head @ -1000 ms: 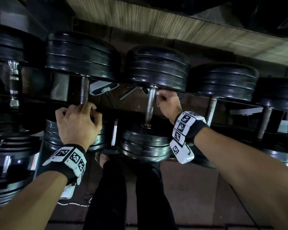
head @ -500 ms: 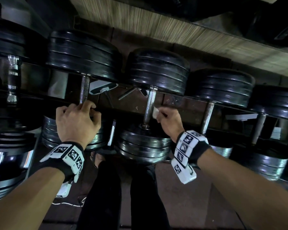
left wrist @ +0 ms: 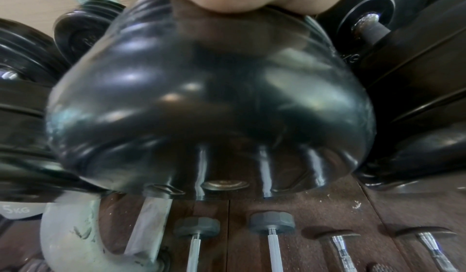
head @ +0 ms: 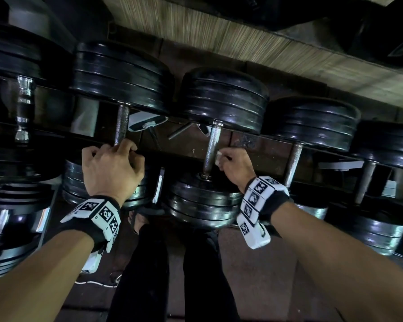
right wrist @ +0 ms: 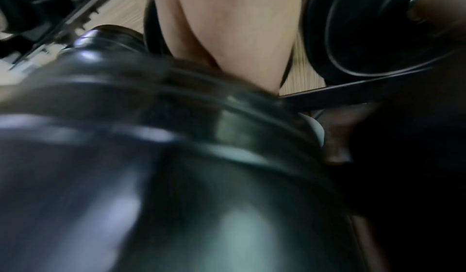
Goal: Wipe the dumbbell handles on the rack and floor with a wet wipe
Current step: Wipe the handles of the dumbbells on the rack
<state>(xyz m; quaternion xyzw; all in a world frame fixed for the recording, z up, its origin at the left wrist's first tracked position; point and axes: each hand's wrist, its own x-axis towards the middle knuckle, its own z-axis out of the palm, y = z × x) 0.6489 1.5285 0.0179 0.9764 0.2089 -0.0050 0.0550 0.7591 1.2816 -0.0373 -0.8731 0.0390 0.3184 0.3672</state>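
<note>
**Working down the rack, one handle at a time**

So we're leaning over the rack and looking straight down at a row of black dumbbells. In the centre of the head view our right hand (head: 234, 167) is sitting against the side of the middle dumbbell handle (head: 211, 148), fingers curled and pinching a small folded wet wipe (head: 218, 158). The wipe is pressed right up against the lower part of the bar, just above the near plates. We're guessing we're dragging it along the bar's length, since the knurled metal is what collects the sweat.

Our left hand (head: 111, 169) is over in the left-centre of the frame, fingers wrapped round the lower end of the neighbouring handle (head: 121, 125). That looks like bracing to us: holding on there is keeping us steady while we're bending forward, and it may be stopping that dumbbell from rolling.

Both forearms are coming up from the bottom corners of the frame, wrists bent slightly down toward the bars, with the checkered wrist bands (head: 96, 216) facing up at us.

The wrist views are pretty much useless here. They're mostly filled with blurry black plate, so we can't really confirm the finger positions from them. More handles are waiting off to the right of the frame, and some smaller ones are lying on the floor in the left wrist view.
</note>
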